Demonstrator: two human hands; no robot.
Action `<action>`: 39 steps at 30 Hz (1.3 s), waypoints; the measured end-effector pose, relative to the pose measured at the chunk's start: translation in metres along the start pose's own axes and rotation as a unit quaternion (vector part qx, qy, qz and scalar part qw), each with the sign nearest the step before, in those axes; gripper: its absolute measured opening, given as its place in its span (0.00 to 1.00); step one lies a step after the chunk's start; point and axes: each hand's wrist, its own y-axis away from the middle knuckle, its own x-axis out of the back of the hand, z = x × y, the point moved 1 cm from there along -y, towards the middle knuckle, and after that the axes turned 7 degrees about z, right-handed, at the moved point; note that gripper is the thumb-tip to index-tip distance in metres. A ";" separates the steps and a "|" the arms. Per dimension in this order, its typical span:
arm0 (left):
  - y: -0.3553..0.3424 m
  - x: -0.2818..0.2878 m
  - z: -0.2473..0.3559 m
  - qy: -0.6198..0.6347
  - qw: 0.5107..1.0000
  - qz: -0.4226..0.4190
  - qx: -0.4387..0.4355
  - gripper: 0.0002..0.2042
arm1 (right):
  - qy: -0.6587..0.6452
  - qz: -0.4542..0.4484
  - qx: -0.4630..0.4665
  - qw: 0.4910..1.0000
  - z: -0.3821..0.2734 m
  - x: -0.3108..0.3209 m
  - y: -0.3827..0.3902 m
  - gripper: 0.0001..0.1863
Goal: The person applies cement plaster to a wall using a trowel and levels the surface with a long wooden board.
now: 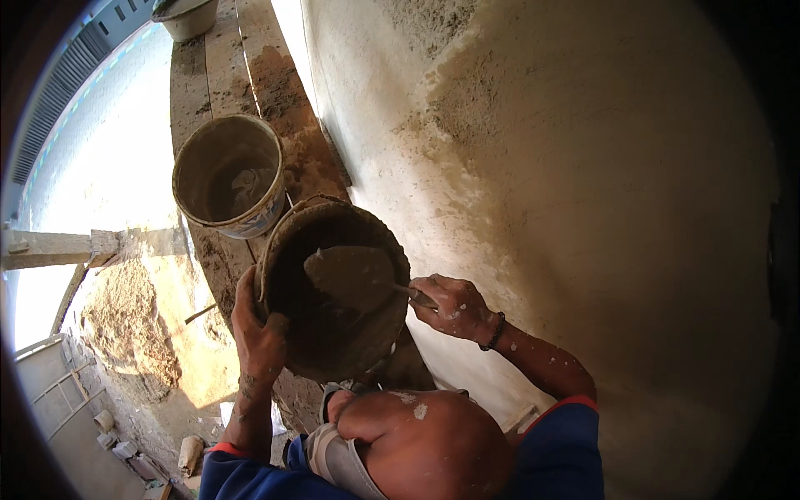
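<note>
- The inside of the near bucket [329, 354] is dark; I cannot tell its fill level or whether the trowel [350, 273] touches the contents.
- My closed fingers hide most of the trowel handle.
- The upper edge of the view cuts off the basin [185, 23].
- Left grip [260, 329]: clamped on the left rim of the near bucket, thumb over the edge; the fingers on the outer side are partly hidden.
- Right grip [454, 307]: clenched around the trowel handle, blade across the bucket mouth.
- The second bucket [260, 218] stands on the planks [223, 71], just beyond the near bucket.
</note>
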 end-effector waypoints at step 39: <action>-0.017 0.048 -0.030 0.049 0.997 -0.048 0.032 0.30 | 0.273 -0.157 0.273 0.909 -0.106 -0.014 -0.058 0.17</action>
